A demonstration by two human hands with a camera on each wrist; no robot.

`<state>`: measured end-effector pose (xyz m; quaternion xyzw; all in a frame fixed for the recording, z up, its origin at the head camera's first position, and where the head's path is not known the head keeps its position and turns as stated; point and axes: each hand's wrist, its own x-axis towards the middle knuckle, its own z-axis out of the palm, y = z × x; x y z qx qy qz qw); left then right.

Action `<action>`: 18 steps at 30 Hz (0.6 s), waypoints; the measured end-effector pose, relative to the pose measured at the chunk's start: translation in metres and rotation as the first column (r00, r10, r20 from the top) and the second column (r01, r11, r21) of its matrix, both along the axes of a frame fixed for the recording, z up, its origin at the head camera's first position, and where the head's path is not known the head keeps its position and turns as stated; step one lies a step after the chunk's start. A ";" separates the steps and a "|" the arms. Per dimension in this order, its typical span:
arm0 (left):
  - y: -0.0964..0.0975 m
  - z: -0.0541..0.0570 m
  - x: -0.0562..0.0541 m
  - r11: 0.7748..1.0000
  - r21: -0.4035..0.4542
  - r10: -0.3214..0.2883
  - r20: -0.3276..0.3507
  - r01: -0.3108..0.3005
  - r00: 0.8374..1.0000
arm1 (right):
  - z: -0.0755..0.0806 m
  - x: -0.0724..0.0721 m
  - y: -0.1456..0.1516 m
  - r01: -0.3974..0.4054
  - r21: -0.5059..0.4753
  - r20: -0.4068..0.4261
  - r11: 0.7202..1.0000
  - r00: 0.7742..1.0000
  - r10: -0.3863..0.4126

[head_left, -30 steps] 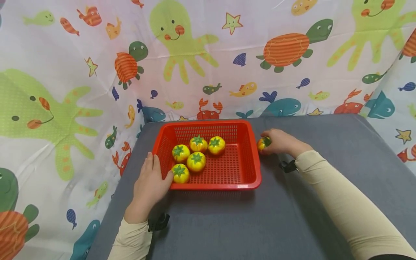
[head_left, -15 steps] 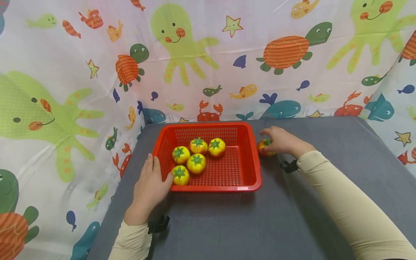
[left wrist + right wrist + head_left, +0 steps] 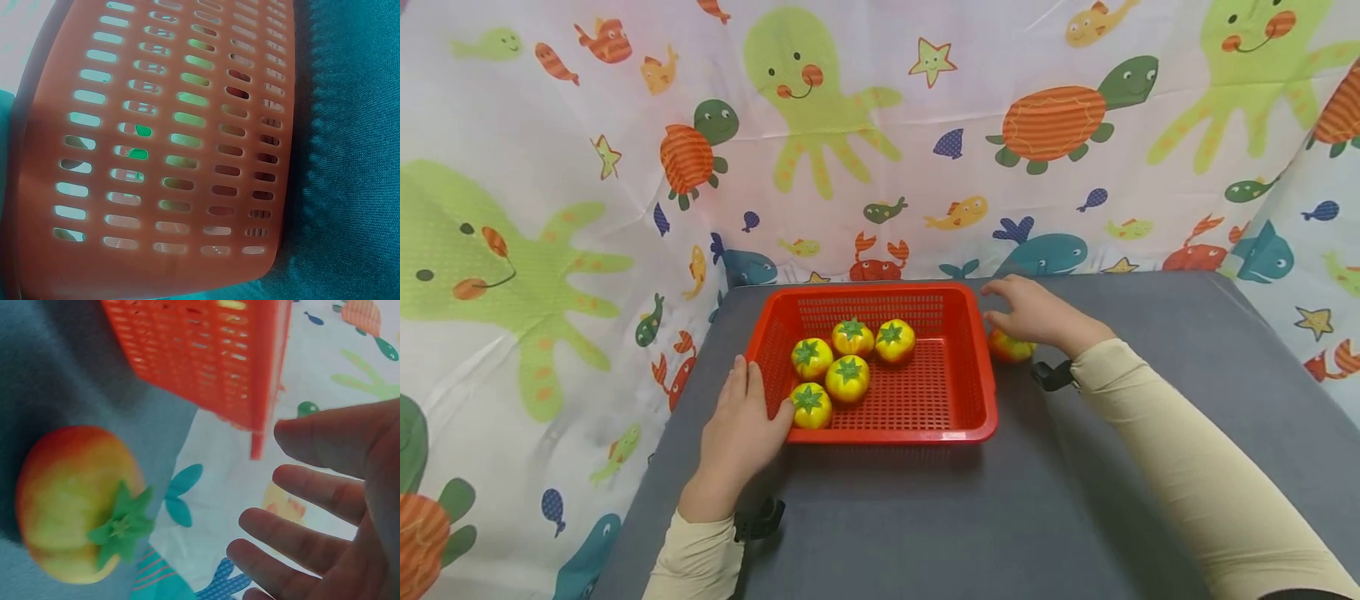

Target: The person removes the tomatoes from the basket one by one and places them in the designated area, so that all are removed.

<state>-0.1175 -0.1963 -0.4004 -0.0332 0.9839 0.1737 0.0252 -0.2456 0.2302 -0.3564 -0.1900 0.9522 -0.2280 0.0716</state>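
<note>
My left hand (image 3: 740, 425) rests at the near left corner of a red plastic basket (image 3: 895, 435), its fingers straight along the left side and thumb at the rim. No fingers show clearly in the left wrist view, which is filled by the slotted basket wall (image 3: 162, 206). Several yellow-red tomatoes (image 3: 848, 379) with green star-shaped tops sit inside, mostly toward the left. Another tomato (image 3: 81, 506) lies on the grey table just outside the right wall. Above it hovers my right hand (image 3: 1037, 310), fingers spread and holding nothing, apart from the tomato in the right wrist view.
Grey cloth covers the table (image 3: 895, 533). A white curtain (image 3: 895, 125) printed with sea animals stands behind the basket and along both sides. The bottom right part of the basket shows a bare red grid floor.
My right hand has let go of the tomato beside the basket and risen up and away from it, fingers opening. The left hand stays at the basket's corner.
</note>
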 end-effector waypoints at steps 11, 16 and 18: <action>0.000 -0.001 0.001 1.000 0.004 -0.005 0.004 0.005 1.000 | 0.017 -0.001 -0.028 0.013 -0.023 -0.006 1.000 1.000 -0.013; -0.001 -0.001 0.001 1.000 0.000 -0.003 -0.010 0.003 1.000 | 0.020 -0.002 -0.044 -0.022 -0.026 -0.007 0.999 1.000 0.022; 0.000 -0.001 0.001 1.000 -0.001 -0.003 -0.016 0.003 1.000 | 0.020 -0.003 -0.050 -0.030 -0.021 -0.006 0.999 1.000 0.030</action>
